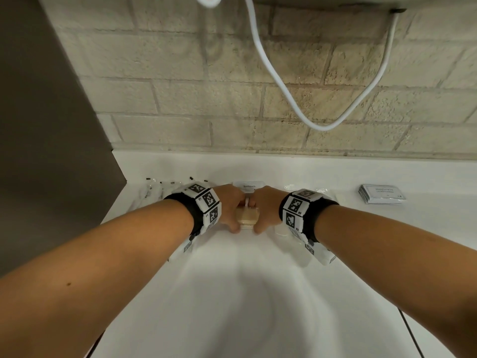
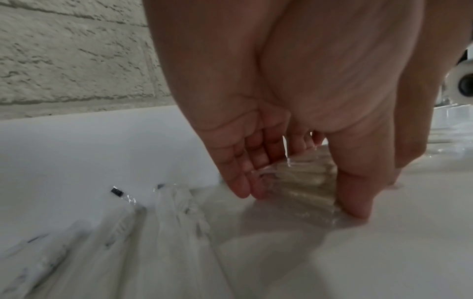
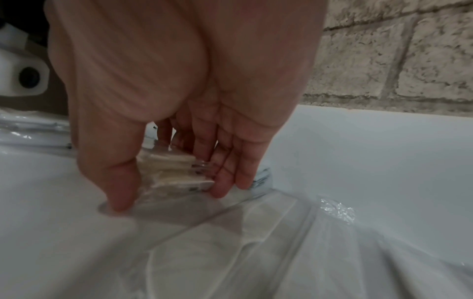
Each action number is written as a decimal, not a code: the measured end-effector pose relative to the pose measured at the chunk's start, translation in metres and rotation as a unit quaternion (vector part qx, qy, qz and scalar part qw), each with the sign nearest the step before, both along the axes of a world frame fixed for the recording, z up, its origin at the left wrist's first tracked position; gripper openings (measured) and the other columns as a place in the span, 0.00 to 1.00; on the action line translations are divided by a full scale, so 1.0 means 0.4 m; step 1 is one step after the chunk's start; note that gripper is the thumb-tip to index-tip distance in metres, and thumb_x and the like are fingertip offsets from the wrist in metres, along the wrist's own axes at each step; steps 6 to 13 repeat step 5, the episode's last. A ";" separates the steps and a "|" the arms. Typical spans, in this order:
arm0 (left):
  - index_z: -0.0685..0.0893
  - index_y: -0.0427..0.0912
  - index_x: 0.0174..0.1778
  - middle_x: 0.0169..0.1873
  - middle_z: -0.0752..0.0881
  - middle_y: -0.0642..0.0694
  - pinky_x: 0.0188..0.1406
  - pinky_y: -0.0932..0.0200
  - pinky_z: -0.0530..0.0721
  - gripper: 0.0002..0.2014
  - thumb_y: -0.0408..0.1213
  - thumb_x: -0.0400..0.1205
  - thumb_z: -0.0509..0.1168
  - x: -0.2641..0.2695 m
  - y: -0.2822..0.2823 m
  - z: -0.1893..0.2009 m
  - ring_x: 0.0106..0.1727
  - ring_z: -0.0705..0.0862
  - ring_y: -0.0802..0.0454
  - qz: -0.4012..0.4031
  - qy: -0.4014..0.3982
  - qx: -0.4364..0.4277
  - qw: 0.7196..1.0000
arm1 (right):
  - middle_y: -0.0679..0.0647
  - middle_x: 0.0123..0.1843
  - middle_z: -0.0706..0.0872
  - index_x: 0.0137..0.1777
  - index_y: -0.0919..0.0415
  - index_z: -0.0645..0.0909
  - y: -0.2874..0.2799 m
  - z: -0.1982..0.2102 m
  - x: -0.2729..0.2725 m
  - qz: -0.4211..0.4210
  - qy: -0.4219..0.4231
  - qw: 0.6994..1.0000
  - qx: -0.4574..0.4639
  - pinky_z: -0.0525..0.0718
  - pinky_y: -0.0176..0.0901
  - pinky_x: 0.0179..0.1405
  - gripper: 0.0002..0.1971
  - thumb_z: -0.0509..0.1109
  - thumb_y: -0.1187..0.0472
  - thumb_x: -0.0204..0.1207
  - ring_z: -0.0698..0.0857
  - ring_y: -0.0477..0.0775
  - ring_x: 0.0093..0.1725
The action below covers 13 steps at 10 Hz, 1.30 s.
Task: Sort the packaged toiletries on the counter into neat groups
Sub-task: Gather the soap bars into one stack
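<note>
Pretty washed-out palette here. The tabletop (image 1: 258, 293) is plain glossy white, filling the lower half of the frame. The brick wall (image 1: 232, 86) across the top is mottled beige-cream with darker grey grout lines, and a white cable (image 1: 273, 73) loops over it. Far left there's a flat brown-grey panel (image 1: 46, 125). Dead centre, the stack of packets (image 1: 247, 215) is pale tan, wrapped in clear shiny plastic. The wristbands (image 1: 206, 205) are black with white blocks carrying black-and-white square codes. The toothpaste packet (image 1: 248, 186) is white with dark lettering, and the sachets (image 1: 382, 194) at right are grey-white with small dark print.
</note>
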<state>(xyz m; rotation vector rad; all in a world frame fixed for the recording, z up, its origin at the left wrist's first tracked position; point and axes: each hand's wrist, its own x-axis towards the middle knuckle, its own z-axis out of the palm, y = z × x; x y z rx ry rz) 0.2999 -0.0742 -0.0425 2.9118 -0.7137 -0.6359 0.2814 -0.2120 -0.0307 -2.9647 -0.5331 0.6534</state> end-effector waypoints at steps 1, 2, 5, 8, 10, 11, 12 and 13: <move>0.85 0.46 0.50 0.42 0.89 0.49 0.50 0.51 0.88 0.22 0.47 0.62 0.79 -0.001 0.003 -0.001 0.43 0.88 0.50 0.011 0.007 -0.006 1.000 | 0.52 0.51 0.87 0.58 0.59 0.83 0.000 -0.002 0.002 -0.012 0.005 1.000 -0.002 0.88 0.49 0.53 0.27 0.81 0.52 0.60 0.88 0.55 0.50; 0.83 0.44 0.57 0.50 0.88 0.49 0.54 0.54 0.85 0.28 0.50 0.63 0.79 0.000 0.008 -0.007 0.49 0.87 0.50 0.010 0.013 -0.007 1.000 | 0.53 0.54 0.88 0.61 0.59 0.82 -0.003 -0.004 0.003 -0.017 0.008 1.000 -0.002 0.88 0.51 0.54 0.30 0.82 0.49 0.58 0.88 0.55 0.51; 0.60 0.44 0.82 0.79 0.68 0.45 0.76 0.52 0.69 0.48 0.50 0.69 0.77 -0.078 0.029 0.083 0.78 0.69 0.46 0.071 -0.020 -0.039 0.997 | 0.53 0.82 0.66 0.82 0.55 0.60 -0.041 0.083 -0.084 -0.042 -0.012 0.997 0.057 0.69 0.46 0.74 0.47 0.80 0.50 0.66 0.68 0.54 0.79; 0.60 0.44 0.82 0.79 0.68 0.45 0.76 0.52 0.69 0.48 0.50 0.69 0.77 -0.078 0.029 0.083 0.78 0.69 0.46 0.071 -0.020 -0.039 0.997 | 0.53 0.82 0.66 0.82 0.55 0.60 -0.041 0.083 -0.084 -0.042 -0.012 0.997 0.057 0.69 0.46 0.74 0.47 0.80 0.50 0.66 0.68 0.54 0.79; 0.60 0.44 0.82 0.79 0.68 0.45 0.76 0.52 0.69 0.48 0.50 0.69 0.77 -0.078 0.029 0.083 0.78 0.69 0.46 0.071 -0.020 -0.039 0.997 | 0.53 0.82 0.66 0.82 0.55 0.60 -0.041 0.083 -0.084 -0.042 -0.012 0.997 0.057 0.69 0.46 0.74 0.47 0.80 0.50 0.66 0.68 0.54 0.79; 0.60 0.44 0.82 0.79 0.68 0.45 0.76 0.52 0.69 0.48 0.50 0.69 0.77 -0.078 0.029 0.083 0.78 0.69 0.46 0.071 -0.020 -0.039 0.997 | 0.53 0.82 0.66 0.82 0.55 0.60 -0.041 0.083 -0.084 -0.042 -0.012 0.997 0.057 0.69 0.46 0.74 0.47 0.80 0.50 0.66 0.68 0.54 0.79; 0.60 0.44 0.82 0.79 0.68 0.45 0.76 0.52 0.69 0.48 0.50 0.69 0.77 -0.078 0.029 0.083 0.78 0.69 0.46 0.071 -0.020 -0.039 0.997 | 0.53 0.82 0.66 0.82 0.55 0.60 -0.041 0.083 -0.084 -0.042 -0.012 0.997 0.057 0.69 0.46 0.74 0.47 0.80 0.50 0.66 0.68 0.54 0.79; 0.60 0.44 0.82 0.79 0.68 0.45 0.76 0.52 0.69 0.48 0.50 0.69 0.77 -0.078 0.029 0.083 0.78 0.69 0.46 0.071 -0.020 -0.039 0.997 | 0.53 0.82 0.66 0.82 0.55 0.60 -0.041 0.083 -0.084 -0.042 -0.012 0.997 0.057 0.69 0.46 0.74 0.47 0.80 0.50 0.66 0.68 0.54 0.79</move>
